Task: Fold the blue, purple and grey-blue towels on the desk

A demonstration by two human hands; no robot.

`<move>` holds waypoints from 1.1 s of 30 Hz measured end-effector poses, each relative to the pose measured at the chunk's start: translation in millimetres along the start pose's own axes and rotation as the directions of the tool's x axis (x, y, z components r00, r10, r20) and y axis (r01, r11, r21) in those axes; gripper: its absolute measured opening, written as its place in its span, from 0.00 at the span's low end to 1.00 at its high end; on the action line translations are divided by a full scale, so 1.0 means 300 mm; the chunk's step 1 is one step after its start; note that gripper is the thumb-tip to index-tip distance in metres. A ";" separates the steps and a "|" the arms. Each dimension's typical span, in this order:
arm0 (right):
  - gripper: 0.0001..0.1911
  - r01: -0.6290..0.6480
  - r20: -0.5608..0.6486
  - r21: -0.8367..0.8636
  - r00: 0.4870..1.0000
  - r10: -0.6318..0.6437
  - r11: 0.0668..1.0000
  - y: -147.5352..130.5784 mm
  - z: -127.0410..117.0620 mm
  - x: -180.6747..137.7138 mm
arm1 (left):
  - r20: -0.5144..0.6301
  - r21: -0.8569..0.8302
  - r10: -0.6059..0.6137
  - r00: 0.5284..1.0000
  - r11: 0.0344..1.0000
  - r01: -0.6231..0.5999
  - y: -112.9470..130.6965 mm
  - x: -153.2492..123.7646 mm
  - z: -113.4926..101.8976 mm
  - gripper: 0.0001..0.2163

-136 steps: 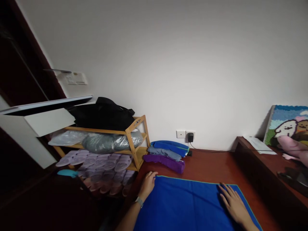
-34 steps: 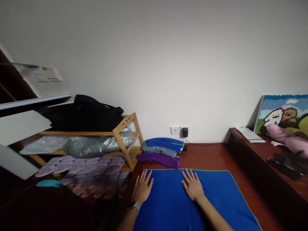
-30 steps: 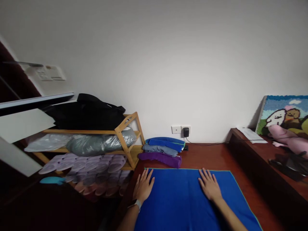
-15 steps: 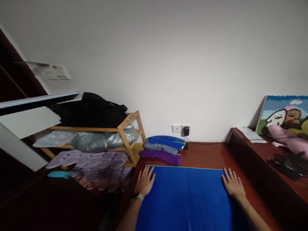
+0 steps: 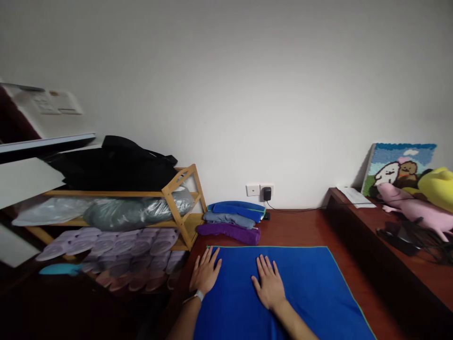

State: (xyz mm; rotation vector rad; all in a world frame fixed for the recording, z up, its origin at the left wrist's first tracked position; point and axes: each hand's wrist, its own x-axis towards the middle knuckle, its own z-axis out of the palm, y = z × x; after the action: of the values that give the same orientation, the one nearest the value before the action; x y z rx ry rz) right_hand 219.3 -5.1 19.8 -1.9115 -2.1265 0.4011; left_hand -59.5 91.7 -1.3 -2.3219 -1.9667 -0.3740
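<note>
A blue towel (image 5: 311,293) with a green edge lies spread on the reddish-brown wooden tabletop (image 5: 300,229). My left hand (image 5: 205,271) rests flat at the towel's far left corner, fingers stretched out. On the middle of the cloth lies my right hand (image 5: 269,283), palm down with the fingers extended and the thumb apart. Beyond the towel's far edge sit folded cloths in a stack: a blue one (image 5: 239,209) on top, a grey-blue one (image 5: 226,219) under it and a purple one (image 5: 230,233) in front.
To the left stands a wooden rack (image 5: 193,203) holding a black bag (image 5: 116,163), plastic-wrapped bundles and several lilac slippers (image 5: 138,241). A charger (image 5: 267,193) is plugged into the wall. On the raised ledge at right are a pink plush toy (image 5: 417,210) and a fluffy picture (image 5: 399,165).
My right hand has moved left from the towel's far right corner to its middle. My left hand stays at the left corner. The view has turned slightly right.
</note>
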 end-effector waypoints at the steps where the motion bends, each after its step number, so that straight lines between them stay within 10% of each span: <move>1: 0.36 -0.039 0.001 -0.014 0.999 0.039 0.999 0.031 -0.008 -0.008 | 0.000 0.004 -0.002 1.000 1.000 0.002 0.001 0.001 -0.001 0.25; 10: 0.41 -0.451 -0.178 -0.171 0.889 0.422 0.876 0.739 -0.156 -0.229 | -0.031 -0.004 -0.004 1.000 1.000 0.004 0.002 -0.002 0.016 0.24; 15: 0.40 -0.469 -0.223 -0.114 0.871 0.437 0.876 0.879 -0.200 -0.294 | -0.068 0.018 0.010 0.998 1.000 -0.009 0.017 0.004 -0.025 0.25; 20: 0.39 -0.462 -0.278 -0.160 0.869 0.409 0.873 0.722 -0.233 -0.278 | -0.122 0.029 0.088 0.989 0.996 -0.085 0.089 -0.077 -0.115 0.24; 29: 0.34 -0.012 -0.026 0.054 1.000 0.014 0.998 -0.005 -0.031 -0.280 | 0.045 -0.039 0.093 0.995 0.995 -0.091 0.182 -0.427 -0.094 0.26; 33: 0.35 -0.035 0.014 0.059 0.999 0.035 0.998 -0.019 -0.028 -0.309 | 0.065 -0.060 0.091 0.994 0.994 -0.087 0.184 -0.442 -0.109 0.27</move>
State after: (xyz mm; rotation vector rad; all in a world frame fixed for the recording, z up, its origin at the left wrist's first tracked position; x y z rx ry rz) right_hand 226.9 -97.7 29.2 -1.9206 -2.0679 0.4791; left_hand -29.4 -52.6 4.7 -2.4790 -1.8970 -0.3547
